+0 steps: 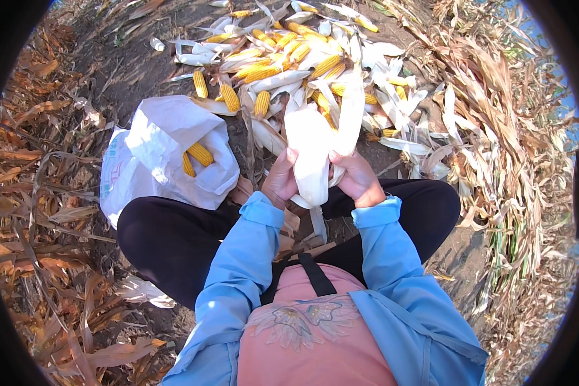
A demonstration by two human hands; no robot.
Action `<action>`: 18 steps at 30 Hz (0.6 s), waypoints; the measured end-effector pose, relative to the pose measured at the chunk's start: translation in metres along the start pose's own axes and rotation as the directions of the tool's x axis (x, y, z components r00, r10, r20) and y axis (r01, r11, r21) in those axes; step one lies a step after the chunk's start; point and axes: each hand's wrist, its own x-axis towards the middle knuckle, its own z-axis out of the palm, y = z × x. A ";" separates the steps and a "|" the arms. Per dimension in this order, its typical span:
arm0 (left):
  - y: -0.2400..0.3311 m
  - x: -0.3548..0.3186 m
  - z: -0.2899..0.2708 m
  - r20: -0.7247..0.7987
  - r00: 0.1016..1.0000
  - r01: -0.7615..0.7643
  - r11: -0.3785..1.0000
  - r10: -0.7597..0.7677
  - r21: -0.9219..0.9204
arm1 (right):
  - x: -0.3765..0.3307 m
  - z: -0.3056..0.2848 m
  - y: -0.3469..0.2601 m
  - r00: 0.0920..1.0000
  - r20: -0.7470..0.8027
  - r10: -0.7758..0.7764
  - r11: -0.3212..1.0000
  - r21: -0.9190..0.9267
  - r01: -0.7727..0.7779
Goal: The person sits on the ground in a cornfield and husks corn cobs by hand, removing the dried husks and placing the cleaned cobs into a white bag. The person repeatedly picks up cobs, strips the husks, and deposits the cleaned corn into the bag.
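Note:
Between my two hands is an ear of corn in pale husk (311,151), held upright above my crossed legs. Sunlight washes the husk out to white, and its leaves spread apart toward the top. My left hand (281,179) grips the husk on its left side, thumb up. On the other side my right hand (356,177) is closed on the husk, its thumb near a leaf that leans off to the right. The kernels inside are mostly hidden by husk and glare.
A white woven sack (167,154) lies open by my left knee, with a couple of husked yellow cobs (200,154) at its mouth. Ahead spreads a heap of yellow corn ears (264,67) and loose husks. Dry stalks (495,128) border the right, dry leaves (38,193) the left.

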 end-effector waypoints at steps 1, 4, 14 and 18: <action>-0.001 0.001 -0.002 -0.047 0.999 -0.026 0.999 0.025 -0.040 | -0.001 0.002 0.002 1.000 0.004 -0.018 1.000 0.019 0.018; -0.001 0.003 -0.009 -0.169 0.982 -0.117 0.980 0.090 -0.160 | -0.007 0.007 0.003 0.991 -0.081 -0.111 0.990 0.083 0.118; 0.006 0.011 -0.022 -0.316 0.934 -0.201 0.976 0.165 -0.087 | -0.013 0.038 0.006 0.997 -0.065 -0.045 0.865 -0.502 0.006; 0.002 0.012 -0.037 -0.412 0.878 -0.272 0.962 0.243 -0.014 | -0.008 0.046 0.014 0.985 -0.158 -0.061 0.782 -0.621 -0.051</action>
